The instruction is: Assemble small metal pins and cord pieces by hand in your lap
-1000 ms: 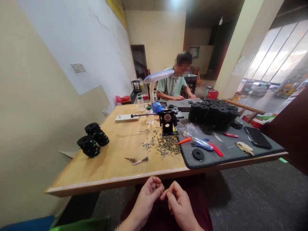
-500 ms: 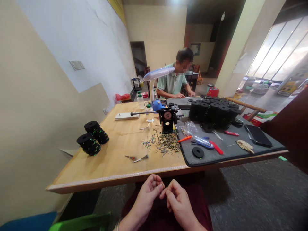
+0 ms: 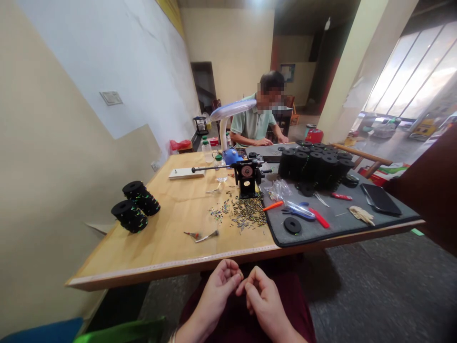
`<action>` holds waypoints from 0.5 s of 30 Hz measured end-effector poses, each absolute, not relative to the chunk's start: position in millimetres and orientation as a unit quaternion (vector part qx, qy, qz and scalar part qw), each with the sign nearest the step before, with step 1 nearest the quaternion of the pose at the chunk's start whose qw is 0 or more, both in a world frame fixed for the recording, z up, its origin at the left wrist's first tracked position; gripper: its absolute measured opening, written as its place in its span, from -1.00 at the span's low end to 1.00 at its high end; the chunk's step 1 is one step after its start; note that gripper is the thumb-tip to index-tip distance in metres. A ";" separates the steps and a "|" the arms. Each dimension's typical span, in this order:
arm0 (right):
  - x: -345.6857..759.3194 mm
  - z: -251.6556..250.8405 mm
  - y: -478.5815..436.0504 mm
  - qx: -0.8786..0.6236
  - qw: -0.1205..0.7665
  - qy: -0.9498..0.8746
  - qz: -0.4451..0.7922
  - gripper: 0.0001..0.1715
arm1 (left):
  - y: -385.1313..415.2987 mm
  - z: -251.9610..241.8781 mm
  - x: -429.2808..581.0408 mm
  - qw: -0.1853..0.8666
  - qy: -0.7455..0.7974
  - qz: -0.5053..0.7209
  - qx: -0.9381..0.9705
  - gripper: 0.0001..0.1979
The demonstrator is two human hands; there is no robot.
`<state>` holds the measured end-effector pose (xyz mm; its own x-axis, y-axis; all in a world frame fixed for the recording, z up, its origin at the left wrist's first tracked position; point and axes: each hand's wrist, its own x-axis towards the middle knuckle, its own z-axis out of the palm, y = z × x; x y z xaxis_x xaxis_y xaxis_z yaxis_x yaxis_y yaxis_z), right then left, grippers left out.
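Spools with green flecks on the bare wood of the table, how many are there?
2. The nearer spool and the farther spool sit together by the left edge of the table. None seems hidden.

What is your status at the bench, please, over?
Left hand and right hand curled, fingertips meeting over lap. Anything pinched too small to tell. Table edge just ahead, small loose parts on it.

Too small to tell
Whether the bare left hand [image 3: 218, 286] and bare right hand [image 3: 263, 299] pinch anything between them cannot be made out; both forearms run off the bottom edge, and the scattered small dark pieces [image 3: 246, 214] are unidentifiable.
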<state>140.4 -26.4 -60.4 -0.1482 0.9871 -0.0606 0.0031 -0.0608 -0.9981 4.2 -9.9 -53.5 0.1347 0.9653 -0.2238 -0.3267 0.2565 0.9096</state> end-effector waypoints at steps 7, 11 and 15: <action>140.5 -63.2 -26.3 -0.476 0.448 -0.516 0.553 -0.79 | -9.5 -51.0 5.2 0.649 0.441 0.489 0.382 -0.70; 140.6 -62.2 -25.4 -0.483 0.442 -0.518 0.550 -0.78 | -9.5 -49.4 6.1 0.636 0.443 0.491 0.398 -0.69; 140.9 -58.9 -24.9 -0.490 0.432 -0.518 0.553 -0.73 | -10.4 -47.8 6.3 0.611 0.447 0.496 0.424 -0.69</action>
<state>140.9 -24.9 -58.9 -0.1482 0.9845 -0.0937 0.0304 -0.0901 -0.9955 6.3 -10.4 -47.8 0.1078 0.9862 -0.1255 -0.2273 0.1473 0.9626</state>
